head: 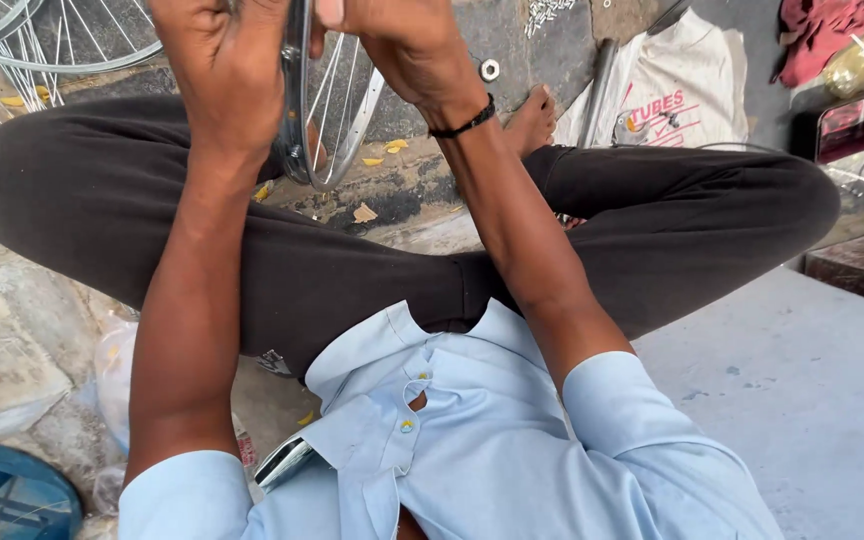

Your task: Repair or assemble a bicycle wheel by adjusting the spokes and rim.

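Between my crossed legs, above the stone floor [12, 330], stands the spoked wheel rim [324, 140] — my left hand [227, 80] wraps its near edge, fingers curled shut on the metal, and my right hand [402, 55] pinches it from the other side. I judge it light, stiff, slick steel — best held at the rim, not by the thin spokes.

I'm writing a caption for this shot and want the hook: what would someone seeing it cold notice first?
First, the two bare hands at top centre, the left hand and right hand gripping a shiny silver spoked bicycle wheel rim between them. Next, the crossed legs in dark trousers spanning the frame, with the pale blue buttoned shirt below. A white printed cloth bag lies on the floor at upper right.
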